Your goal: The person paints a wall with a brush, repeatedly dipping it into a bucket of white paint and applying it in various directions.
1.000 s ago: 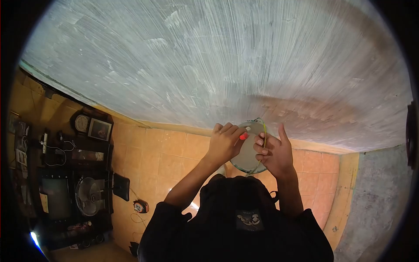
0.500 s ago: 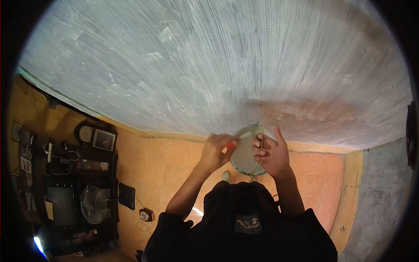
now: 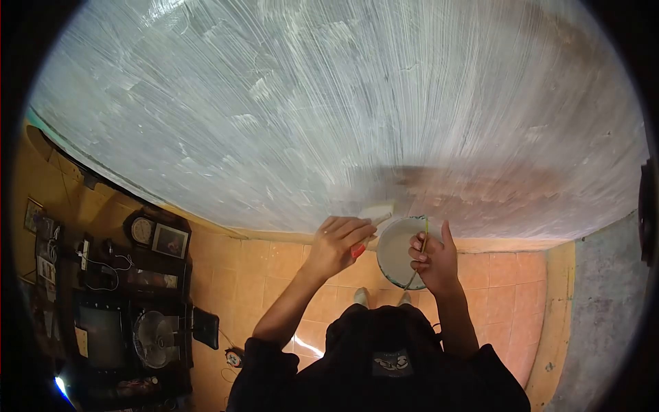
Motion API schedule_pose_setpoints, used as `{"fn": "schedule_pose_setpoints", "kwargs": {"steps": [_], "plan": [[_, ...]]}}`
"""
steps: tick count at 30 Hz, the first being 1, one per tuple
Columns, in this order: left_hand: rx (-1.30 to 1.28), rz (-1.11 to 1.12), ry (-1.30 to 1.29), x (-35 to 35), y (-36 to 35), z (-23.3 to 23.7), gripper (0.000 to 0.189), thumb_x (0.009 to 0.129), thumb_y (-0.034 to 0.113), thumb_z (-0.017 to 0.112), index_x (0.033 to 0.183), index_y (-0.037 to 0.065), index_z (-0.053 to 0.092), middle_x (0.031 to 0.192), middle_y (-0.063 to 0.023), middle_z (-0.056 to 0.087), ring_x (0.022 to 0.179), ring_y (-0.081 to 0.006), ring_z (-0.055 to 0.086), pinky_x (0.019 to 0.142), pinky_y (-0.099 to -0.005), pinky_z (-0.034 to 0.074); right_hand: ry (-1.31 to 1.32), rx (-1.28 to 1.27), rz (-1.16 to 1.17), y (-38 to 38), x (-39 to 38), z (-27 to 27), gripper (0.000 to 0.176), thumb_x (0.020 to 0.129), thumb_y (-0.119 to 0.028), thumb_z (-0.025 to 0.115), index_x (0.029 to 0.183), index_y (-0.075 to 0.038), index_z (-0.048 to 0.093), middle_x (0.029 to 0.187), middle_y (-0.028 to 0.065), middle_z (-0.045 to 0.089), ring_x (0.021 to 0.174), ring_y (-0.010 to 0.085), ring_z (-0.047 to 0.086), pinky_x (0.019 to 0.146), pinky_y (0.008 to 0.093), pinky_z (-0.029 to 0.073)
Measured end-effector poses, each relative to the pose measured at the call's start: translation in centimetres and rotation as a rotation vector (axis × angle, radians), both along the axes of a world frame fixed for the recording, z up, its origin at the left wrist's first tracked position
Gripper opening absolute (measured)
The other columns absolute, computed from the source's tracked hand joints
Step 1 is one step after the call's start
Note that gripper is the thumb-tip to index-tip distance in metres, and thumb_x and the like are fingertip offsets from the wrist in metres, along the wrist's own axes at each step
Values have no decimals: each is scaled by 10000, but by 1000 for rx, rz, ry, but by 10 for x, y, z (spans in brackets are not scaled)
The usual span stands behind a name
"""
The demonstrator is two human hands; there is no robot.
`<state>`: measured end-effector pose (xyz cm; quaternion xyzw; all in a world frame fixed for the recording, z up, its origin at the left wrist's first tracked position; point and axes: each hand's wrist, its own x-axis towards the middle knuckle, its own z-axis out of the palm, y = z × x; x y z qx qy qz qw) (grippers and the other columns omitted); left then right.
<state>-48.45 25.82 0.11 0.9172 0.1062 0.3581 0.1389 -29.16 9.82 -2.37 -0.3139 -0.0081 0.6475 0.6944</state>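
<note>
Brush and bucket at the wall, seen from above. The left hand (image 3: pixel 335 246), palm down, grips the brush (image 3: pixel 379 211) with fingers curled round it; the red end shows below the thumb side, and the pale bristles point up and to the right, toward the wall (image 3: pixel 329 103). The right hand (image 3: pixel 434 262), palm up, has its fingers closed on the yellow-green handle (image 3: pixel 427 227) of the bucket (image 3: pixel 382 269), its thumb standing free. Pale liquid (image 3: pixel 396 248) lies within the rim.

Compared with the preceding half-second and second, the brush has left its place over the bucket's mouth and now stands beyond the rim, up and to the left, close before the wall (contact cannot be told, the bristles being slightly blurred). The bucket's mouth is accordingly less covered, while the right hand's hold is unchanged.

The change suggests that the work has passed from bucket to wall, with the bucket kept within easy reach. The wall bears long pale streaks over most of its face; a browner patch (image 3: pixel 473 189), perhaps thinly coated or partly in shadow, lies above the bucket.
</note>
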Motion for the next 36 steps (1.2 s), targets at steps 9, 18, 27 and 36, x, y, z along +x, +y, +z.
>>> {"fn": "schedule_pose_setpoints", "kwargs": {"steps": [9, 18, 27, 36], "plan": [[390, -54, 29, 40, 48, 86, 284, 749, 132, 773, 1022, 99, 705, 1055, -41, 711, 951, -251, 680, 778, -377, 531, 2, -14, -4, -9, 5, -7, 578, 1008, -674, 297, 907, -139, 489, 800, -14, 458, 592, 76, 382, 504, 200, 308], [677, 0, -125, 39, 59, 252, 256, 774, -6, 739, 1016, 75, 719, 985, -19, 746, 891, -202, 722, 741, -327, 594, 50, -56, -3, -15, 5, -17, 565, 1007, -664, 320, 897, -138, 494, 790, -5, 464, 589, 88, 380, 482, 204, 291], [1037, 9, -624, 62, 58, 325, 105, 820, 25, 755, 913, 16, 708, 829, -74, 701, 724, -178, 664, 601, -280, 525, 29, -57, -26, -15, 10, -15, 551, 1019, -644, 305, 894, -136, 479, 786, -3, 451, 588, 81, 368, 482, 202, 289], [1087, 118, -368, 64, 72, 114, 217, 852, 167, 687, 1059, 101, 681, 1129, -98, 683, 972, -218, 664, 637, -288, 529, 32, -82, -51, -23, 18, -16, 541, 1024, -635, 307, 883, -139, 472, 786, -6, 453, 578, 78, 370, 474, 192, 284]]}}
